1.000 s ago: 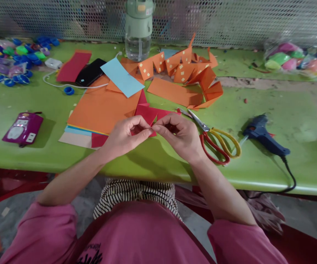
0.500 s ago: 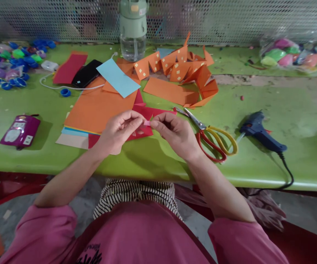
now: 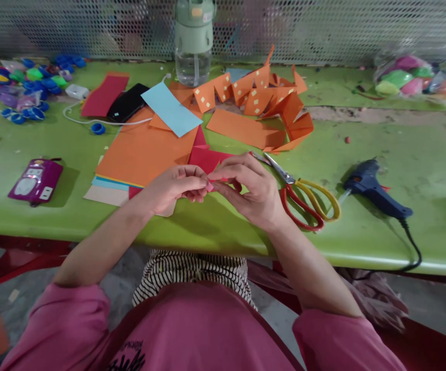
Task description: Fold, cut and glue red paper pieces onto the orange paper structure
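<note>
Between my fingertips is a small pink piece of paper (image 3: 209, 186), partly covered by the fingers. My left hand (image 3: 178, 186) pinches one side of it. My right hand (image 3: 248, 190) has its thumb and fingers closed on the other side. Under and behind both hands lies folded red paper (image 3: 207, 158), beside a large orange sheet (image 3: 145, 152) on a stack of coloured paper. Just right of my right hand are scissors (image 3: 288, 178) with one red and one yellow handle, lying partly spread on the green table (image 3: 207, 234).
Orange cut paper strips (image 3: 257, 98) stand at the back, near a water bottle (image 3: 194, 44). A dark blue glue gun (image 3: 377, 188) with its cord lies right. Leftward are a purple box-like device (image 3: 36, 180), a black phone (image 3: 127, 103) and blue caps (image 3: 25, 113).
My right hand has lifted its fingers over the pink paper and re-gripped it. My left hand has turned slightly and shifted down. The view has moved a little left.
</note>
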A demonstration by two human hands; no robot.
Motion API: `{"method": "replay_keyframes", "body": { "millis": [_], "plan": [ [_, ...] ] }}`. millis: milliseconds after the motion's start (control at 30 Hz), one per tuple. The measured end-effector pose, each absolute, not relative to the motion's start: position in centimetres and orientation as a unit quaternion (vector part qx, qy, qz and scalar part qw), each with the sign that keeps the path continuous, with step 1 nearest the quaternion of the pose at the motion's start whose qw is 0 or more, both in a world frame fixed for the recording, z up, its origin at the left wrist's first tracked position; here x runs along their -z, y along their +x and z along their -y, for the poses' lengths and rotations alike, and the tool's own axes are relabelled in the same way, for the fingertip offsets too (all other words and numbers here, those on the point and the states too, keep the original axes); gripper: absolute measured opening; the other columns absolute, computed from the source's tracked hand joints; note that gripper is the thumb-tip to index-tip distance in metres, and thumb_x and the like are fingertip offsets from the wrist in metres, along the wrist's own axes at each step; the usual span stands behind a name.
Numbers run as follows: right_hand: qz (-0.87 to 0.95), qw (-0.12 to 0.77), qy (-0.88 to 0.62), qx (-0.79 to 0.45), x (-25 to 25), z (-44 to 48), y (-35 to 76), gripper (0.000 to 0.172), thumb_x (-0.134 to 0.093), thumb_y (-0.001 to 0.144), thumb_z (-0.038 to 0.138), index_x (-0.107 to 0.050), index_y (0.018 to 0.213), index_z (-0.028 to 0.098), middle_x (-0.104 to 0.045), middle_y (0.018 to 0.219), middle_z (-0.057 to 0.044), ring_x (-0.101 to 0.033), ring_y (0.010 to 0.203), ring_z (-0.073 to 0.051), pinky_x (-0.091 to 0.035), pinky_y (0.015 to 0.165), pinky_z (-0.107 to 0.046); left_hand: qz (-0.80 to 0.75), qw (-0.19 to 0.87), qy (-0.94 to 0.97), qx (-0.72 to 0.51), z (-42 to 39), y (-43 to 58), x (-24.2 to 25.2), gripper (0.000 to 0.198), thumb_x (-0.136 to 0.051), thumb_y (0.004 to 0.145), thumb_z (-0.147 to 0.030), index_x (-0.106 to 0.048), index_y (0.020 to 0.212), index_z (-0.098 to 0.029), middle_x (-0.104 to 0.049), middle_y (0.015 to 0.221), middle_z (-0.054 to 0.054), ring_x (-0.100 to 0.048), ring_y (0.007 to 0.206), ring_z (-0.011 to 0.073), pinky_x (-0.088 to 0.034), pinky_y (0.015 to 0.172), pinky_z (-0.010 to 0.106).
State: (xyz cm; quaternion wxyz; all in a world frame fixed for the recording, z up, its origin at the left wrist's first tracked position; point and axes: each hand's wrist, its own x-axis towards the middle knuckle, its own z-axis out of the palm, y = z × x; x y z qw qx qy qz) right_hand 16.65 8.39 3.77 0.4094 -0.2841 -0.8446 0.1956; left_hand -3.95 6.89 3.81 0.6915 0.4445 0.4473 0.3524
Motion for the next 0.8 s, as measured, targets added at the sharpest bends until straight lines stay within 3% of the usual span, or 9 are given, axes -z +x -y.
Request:
{"method": "replay_keyframes", "body": {
  "millis": [167, 367, 567, 800],
  "plan": [
    [0.874, 0.402, -0.250, -0.109, -3.27, -8.65, 16.60, 0.013, -0.063, 0.096, 0.020, -0.073, 0.099, 0.027, -0.070, 0.101, -0.003, -0.066, 0.092, -0.017, -0.055, 0.079, -0.033, -0.449, 0.703, 0.429, -0.347, -6.93, -3.71, -3.94, 0.016, -0.075, 0.065, -0.030, -0.064, 0.066, -0.019, -0.064, 0.062, -0.002, -0.059, 0.054, 0.0081, -0.045, 0.054, 0.021],
    [0.903, 0.358, -0.239, 0.001, -2.96, -8.95, 16.65, 0.011, -0.059, 0.097, 0.019, -0.068, 0.098, 0.026, -0.071, 0.094, -0.002, -0.065, 0.084, -0.016, -0.052, 0.073, -0.032, -0.453, 0.697, 0.426, -0.358, -6.96, -3.83, -3.56, 0.018, -0.076, 0.070, -0.032, -0.064, 0.073, -0.019, -0.066, 0.064, -0.001, -0.062, 0.057, 0.0100, -0.046, 0.057, 0.023],
    [0.893, 0.392, -0.220, -0.010, -2.81, -8.96, 16.53, 0.014, -0.060, 0.094, 0.015, -0.063, 0.103, 0.025, -0.072, 0.096, -0.001, -0.066, 0.086, -0.016, -0.054, 0.077, -0.032, -0.455, 0.685, 0.420, -0.384, -6.83, -3.80, -3.46, 0.019, -0.078, 0.069, -0.031, -0.066, 0.078, -0.019, -0.070, 0.071, -0.001, -0.064, 0.060, 0.0093, -0.048, 0.060, 0.023],
    [0.892, 0.372, -0.253, -0.047, -2.85, -8.84, 16.45, 0.008, -0.059, 0.095, 0.019, -0.064, 0.099, 0.024, -0.072, 0.095, -0.003, -0.066, 0.086, -0.017, -0.055, 0.074, -0.033, -0.463, 0.675, 0.417, -0.395, -6.76, -3.54, -3.33, 0.021, -0.081, 0.068, -0.031, -0.068, 0.079, -0.019, -0.070, 0.070, -0.002, -0.067, 0.064, 0.0105, -0.050, 0.064, 0.023]
  ]
}}
